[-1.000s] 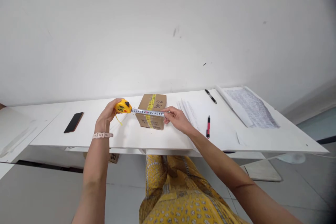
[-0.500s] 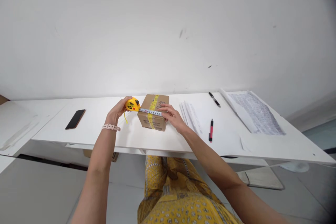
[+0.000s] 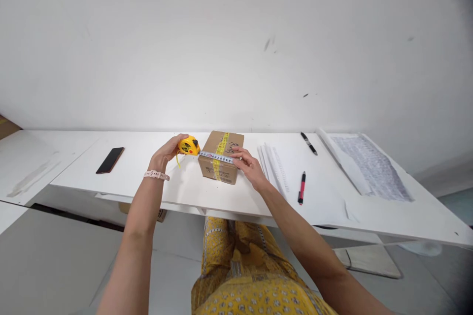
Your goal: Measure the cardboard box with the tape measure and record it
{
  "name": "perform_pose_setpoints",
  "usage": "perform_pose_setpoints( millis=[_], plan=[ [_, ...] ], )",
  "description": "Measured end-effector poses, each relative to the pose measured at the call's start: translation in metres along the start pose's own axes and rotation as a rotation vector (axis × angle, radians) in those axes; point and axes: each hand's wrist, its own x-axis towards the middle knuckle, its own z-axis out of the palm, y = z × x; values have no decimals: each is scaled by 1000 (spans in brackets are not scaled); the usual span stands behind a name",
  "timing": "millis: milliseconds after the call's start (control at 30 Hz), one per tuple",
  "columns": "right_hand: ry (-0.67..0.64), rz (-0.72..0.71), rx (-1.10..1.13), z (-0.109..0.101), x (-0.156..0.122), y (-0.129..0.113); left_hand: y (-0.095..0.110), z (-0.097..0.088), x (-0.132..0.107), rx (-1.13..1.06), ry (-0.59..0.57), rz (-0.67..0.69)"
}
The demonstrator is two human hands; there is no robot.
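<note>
Head view, numbered tape blade [image 3: 216,156] across carton [image 3: 228,170], handwriting [image 3: 233,146] on top

Could not see the end of the tape blade [image 3: 216,156], covered by the fingers [image 3: 242,154] of the right hand [image 3: 254,172], nor the full grip of the left hand [image 3: 168,149] behind the tape measure [image 3: 189,145]. Found the small print on the front of the cardboard box [image 3: 226,172] too fine to read, likewise the lines on the loose papers [image 3: 277,168], with the writing on the far-right sheets [image 3: 373,167] blurred. Saw both forearms [image 3: 142,219] cut off by the bottom edge, a brown carton [image 3: 7,128] cropped at the left edge, and another carton [image 3: 161,215] beneath the surface [image 3: 140,157] partly hidden by the left forearm.
</note>
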Motion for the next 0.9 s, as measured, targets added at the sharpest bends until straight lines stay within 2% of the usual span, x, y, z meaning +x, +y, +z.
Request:
perform_pose_setpoints(
  millis=[233, 667, 800, 900],
  plan=[
    [19, -5, -35, 2, -1, 4, -8, -8, 3, 10, -37, 1],
    [44, -54, -97, 3, 0, 6, -4, -8, 1, 61, -71, 44],
    [35, -96, -194, -6, -2, -12, 6, -2, -19, 83, -72, 84],
    [-23, -161, -279, -19, -14, -44, 7, 10, -54, 113, -187, 107]
  ],
)
